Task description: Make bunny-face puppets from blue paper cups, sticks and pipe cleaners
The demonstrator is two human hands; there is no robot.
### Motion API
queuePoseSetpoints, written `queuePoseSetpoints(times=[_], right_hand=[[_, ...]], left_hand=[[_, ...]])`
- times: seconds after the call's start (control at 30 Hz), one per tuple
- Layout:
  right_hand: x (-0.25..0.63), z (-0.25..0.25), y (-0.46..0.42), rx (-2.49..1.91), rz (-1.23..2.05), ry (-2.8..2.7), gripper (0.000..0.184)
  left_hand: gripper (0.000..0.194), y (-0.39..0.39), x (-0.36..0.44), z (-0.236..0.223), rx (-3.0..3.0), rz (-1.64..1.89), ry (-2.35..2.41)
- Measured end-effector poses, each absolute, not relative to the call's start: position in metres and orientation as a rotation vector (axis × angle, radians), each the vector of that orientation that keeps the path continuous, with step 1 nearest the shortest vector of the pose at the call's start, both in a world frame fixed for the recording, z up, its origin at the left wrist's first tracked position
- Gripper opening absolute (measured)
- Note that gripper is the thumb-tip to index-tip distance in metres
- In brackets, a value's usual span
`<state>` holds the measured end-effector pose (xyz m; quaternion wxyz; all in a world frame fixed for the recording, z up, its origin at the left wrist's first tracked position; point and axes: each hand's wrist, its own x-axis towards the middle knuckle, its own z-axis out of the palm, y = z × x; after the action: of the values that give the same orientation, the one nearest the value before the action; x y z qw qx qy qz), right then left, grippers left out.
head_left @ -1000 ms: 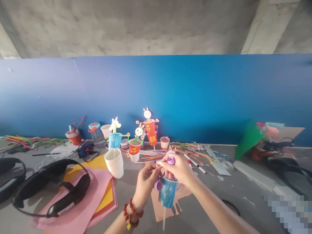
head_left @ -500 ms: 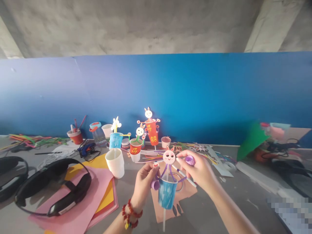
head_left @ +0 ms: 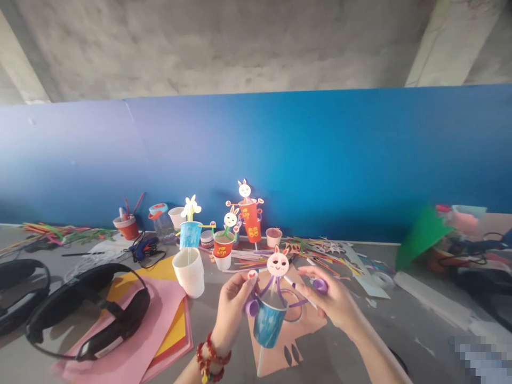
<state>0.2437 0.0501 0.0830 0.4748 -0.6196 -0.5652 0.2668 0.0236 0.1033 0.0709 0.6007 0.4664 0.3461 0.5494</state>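
A blue-painted paper cup (head_left: 270, 325) hangs tilted between my hands, a white straw (head_left: 261, 360) poking out below it. Above its rim stands a pink paper rabbit face (head_left: 277, 264) with purple pipe cleaners (head_left: 298, 304) spreading beneath. My left hand (head_left: 234, 298) pinches a small white disc with a red heart (head_left: 252, 275) beside the cup; a small purple cylinder (head_left: 252, 308) sits under those fingers. My right hand (head_left: 332, 298) is curled around another purple cylinder (head_left: 320, 286), thumb and index finger apart, near the right pipe cleaner's end.
Behind stand similar rabbit cups: a red one (head_left: 250, 221), a smaller red one (head_left: 223, 248) and a blue one (head_left: 190, 234) above white cups (head_left: 189, 272). Pink paper (head_left: 276, 341) and a white pen lie below my hands. Headsets (head_left: 92, 314) and coloured sheets (head_left: 176, 293) occupy the left.
My right hand has moved slightly right and down, away from the rabbit face, its thumb and index finger spreading apart. The blue cup has shifted a little left and tilted more.
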Motion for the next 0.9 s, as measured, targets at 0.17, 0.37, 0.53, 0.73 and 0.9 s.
queuePoseSetpoints(times=[0.17, 0.37, 0.53, 0.73, 0.9], right_hand=[[0.252, 0.075, 0.050, -1.412, 0.957, -1.354, 0.049], [0.251, 0.074, 0.050, -1.231, 1.214, -1.316, 0.049], [0.250, 0.080, 0.050, -1.226, 1.227, -1.299, 0.050], [0.248, 0.088, 0.044, -1.213, 1.105, -1.239, 0.051], [0.245, 0.090, 0.036, -1.261, 0.895, -1.159, 0.057]], left_hand=[[0.032, 0.103, 0.023, 0.074, 1.076, 1.258, 0.829], [0.031, 0.104, 0.023, 0.074, 1.056, 1.297, 0.826], [0.031, 0.106, 0.022, 0.070, 1.046, 1.300, 0.826], [0.030, 0.103, 0.022, 0.071, 1.064, 1.292, 0.806], [0.031, 0.102, 0.023, 0.073, 1.045, 1.296, 0.809]])
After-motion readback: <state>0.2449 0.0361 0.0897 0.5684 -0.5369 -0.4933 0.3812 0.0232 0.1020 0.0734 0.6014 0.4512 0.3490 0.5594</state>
